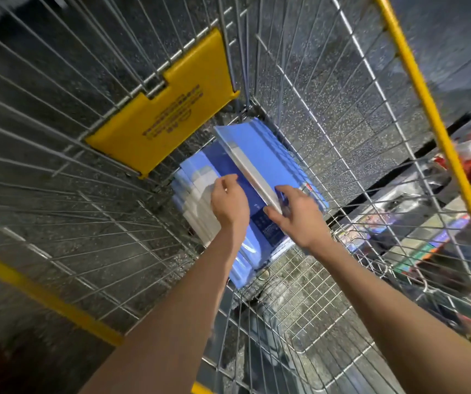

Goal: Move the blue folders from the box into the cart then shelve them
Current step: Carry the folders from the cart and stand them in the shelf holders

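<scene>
I'm looking straight down into the wire cart (pixel 342 137), and both bare forearms reach in from the bottom of my view, nearly parallel, the wrists close together deep in the basket. The blue folders (pixel 252 251) lie in a stack on the cart's mesh floor, pushed toward the far corner beneath the yellow flap (pixel 166 109).

The left hand (pixel 230 201) is knuckles-up on the left part of the stack, its fingers curled down onto the pale, whitish folder edges there. I cannot tell whether it grips one or only rests on them.

The right hand (pixel 299 220) is spread wider. Its thumb lies on the near side and its fingers on the far side of the near end of the top folder (pixel 271 149), pinching the white spine edge. That folder sits tilted across the others, its far end toward the cart's corner.

Beyond the right wire wall, blurred shelves of goods (pixel 413 223) show against the dark speckled floor (pixel 58 265).
</scene>
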A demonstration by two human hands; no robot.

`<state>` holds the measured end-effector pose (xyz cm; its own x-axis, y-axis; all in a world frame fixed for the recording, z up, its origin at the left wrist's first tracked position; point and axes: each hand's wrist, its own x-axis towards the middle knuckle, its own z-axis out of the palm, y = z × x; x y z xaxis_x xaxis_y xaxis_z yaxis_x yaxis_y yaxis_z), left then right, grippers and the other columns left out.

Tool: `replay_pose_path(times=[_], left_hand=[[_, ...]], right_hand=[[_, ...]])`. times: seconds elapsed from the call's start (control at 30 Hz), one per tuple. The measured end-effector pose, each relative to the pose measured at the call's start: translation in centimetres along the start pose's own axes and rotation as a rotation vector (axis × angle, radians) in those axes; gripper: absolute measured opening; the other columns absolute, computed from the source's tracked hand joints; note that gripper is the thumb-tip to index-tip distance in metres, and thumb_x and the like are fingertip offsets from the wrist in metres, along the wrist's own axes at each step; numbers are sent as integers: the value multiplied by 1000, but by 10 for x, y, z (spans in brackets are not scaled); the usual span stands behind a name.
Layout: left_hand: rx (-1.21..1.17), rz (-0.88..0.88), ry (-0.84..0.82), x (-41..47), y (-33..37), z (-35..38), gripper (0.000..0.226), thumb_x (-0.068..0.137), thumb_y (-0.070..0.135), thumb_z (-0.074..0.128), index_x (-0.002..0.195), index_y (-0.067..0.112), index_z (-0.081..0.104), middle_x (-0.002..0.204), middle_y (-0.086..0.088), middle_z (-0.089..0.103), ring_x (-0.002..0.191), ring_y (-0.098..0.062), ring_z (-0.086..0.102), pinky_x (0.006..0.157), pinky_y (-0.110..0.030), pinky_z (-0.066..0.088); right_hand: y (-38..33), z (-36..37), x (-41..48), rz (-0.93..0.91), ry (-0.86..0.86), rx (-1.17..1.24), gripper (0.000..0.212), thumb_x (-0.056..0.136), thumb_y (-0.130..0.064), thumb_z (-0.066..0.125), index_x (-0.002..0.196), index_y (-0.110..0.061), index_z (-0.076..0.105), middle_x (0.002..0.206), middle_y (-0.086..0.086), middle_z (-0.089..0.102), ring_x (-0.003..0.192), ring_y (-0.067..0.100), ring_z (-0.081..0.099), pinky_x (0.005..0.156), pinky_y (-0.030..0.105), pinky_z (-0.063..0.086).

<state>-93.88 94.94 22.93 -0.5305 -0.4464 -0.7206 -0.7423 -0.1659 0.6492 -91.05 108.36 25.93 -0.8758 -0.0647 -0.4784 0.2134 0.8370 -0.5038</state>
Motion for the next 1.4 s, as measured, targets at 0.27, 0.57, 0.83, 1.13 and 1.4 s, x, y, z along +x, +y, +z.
replay_pose_path(times=[0.27, 0.57, 0.83, 1.13, 1.4], left_hand=[[308, -188, 41, 35, -43, -4, 80, 93, 32, 57, 154, 3, 15, 159, -18, 33, 139, -41, 41, 110, -53, 40], [249, -247, 55, 40, -28, 3, 83, 94, 36, 56, 155, 0, 13, 153, -18, 42, 136, -43, 44, 108, -56, 41], [176, -314, 34, 39, -13, 8, 79, 92, 40, 61, 150, 0, 26, 156, -19, 32, 140, -42, 37, 111, -55, 38], [-13, -323, 122, 33, 5, 5, 54, 100, 25, 53, 145, 5, 31, 147, -15, 50, 133, -41, 46, 105, -53, 43], [-176, -336, 261, 32, -4, -6, 67, 96, 17, 56, 151, 11, 17, 146, -18, 47, 127, -47, 49, 101, -58, 48]], right_hand=[[5, -9, 5, 2, -66, 58, 52, 93, -39, 67, 132, -9, 52, 95, 9, 62, 87, 27, 60, 83, 44, 51], [6, -5, 0, 21, -45, 110, 57, 94, -45, 62, 138, -10, 51, 111, 9, 64, 98, 23, 60, 88, 46, 53], [10, -15, 3, 25, -24, 110, 56, 95, -46, 60, 139, -12, 51, 106, 19, 70, 99, 29, 65, 90, 49, 52], [10, -17, -1, 6, -77, 171, 61, 98, -48, 55, 145, -11, 44, 137, 6, 60, 122, 21, 59, 105, 43, 48], [13, -4, 1, -4, -76, 180, 61, 99, -44, 53, 147, -9, 41, 133, 8, 62, 79, -6, 52, 80, 22, 53]])
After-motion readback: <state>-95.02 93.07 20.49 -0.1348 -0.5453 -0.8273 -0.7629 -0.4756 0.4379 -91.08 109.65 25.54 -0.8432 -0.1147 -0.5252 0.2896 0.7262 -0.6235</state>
